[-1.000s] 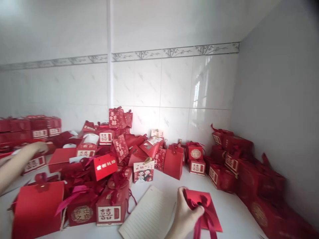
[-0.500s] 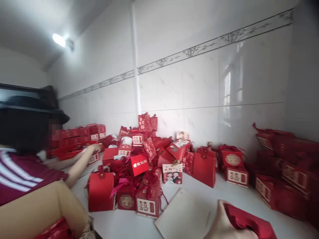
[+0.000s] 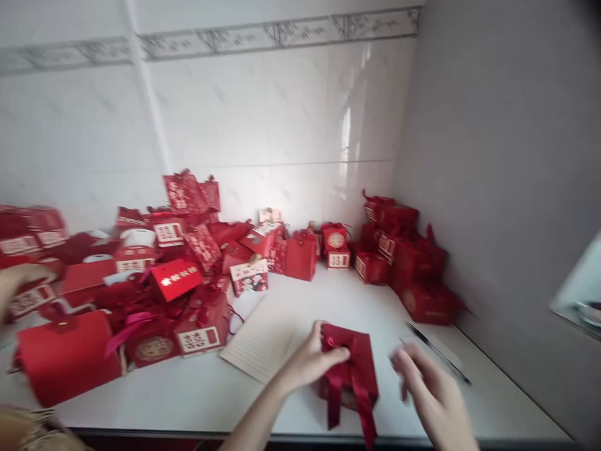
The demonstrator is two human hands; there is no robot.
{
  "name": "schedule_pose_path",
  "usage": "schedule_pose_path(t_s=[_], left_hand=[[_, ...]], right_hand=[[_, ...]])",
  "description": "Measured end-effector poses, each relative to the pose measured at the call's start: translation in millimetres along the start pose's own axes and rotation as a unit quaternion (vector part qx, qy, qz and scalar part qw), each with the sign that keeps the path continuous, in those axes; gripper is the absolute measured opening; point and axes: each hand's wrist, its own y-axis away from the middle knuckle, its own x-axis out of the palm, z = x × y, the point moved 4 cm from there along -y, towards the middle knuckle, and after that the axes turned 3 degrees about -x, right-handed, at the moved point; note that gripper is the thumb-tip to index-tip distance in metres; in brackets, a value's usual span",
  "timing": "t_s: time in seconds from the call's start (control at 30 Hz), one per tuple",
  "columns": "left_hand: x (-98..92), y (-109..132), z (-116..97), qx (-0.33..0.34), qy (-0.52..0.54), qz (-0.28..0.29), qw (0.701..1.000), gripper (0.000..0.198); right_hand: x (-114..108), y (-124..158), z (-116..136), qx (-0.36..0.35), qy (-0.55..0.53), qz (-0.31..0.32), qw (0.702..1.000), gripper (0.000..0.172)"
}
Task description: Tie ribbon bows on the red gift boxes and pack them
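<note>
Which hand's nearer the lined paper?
Left. The left hand holds the red box just right of the lined paper; the right hand is beyond that box, farther right.

White table [image 3: 188, 396] beneath red boxes [image 3: 200, 322], a lined notebook [image 3: 256, 341] and a dark pen [image 3: 439, 354]

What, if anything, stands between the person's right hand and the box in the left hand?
Nothing visible does: only a strip of table shows between the blurred right hand and the box. The pen lies beyond that hand, off the path.
</note>
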Motion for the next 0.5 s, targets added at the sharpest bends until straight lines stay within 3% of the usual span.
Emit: schedule_pose_path(t_s=[0.07, 0.23, 0.3, 0.37, 0.43, 0.5], left_hand=[[-1.4, 1.1, -2.4, 0.008, -0.011, -0.004, 1.0, 0.032], [-5.5, 1.0, 0.3, -0.027, -0.067, -0.024, 0.997, 0.066], [-8.3, 0.4, -3.0, -0.03, -0.096, -0.049, 0.994, 0.07], [-12.2, 0.0, -11.9, -0.012, -0.149, -0.114, 0.982, 0.063], [-13.8, 1.1, -25.8, 0.019, -0.249, -0.188, 0.95, 0.046], [-9.8, 1.7, -37.8, 0.022, -0.352, -0.204, 0.913, 0.034]], right_hand=[[-0.1, -18.2, 13.0, -0.082, -0.003, -0.037, 0.996, 0.046], [16.4, -34.3, 33.1, -0.071, 0.052, -0.001, 0.996, 0.037], [20.2, -33.8, 38.8, -0.067, 0.067, 0.012, 0.995, 0.034], [22.0, -35.2, 42.0, -0.056, 0.082, 0.015, 0.995, 0.033], [23.2, -39.0, 43.5, -0.039, 0.099, 0.011, 0.994, 0.033], [25.0, -43.3, 44.2, -0.023, 0.115, 0.005, 0.993, 0.033]])
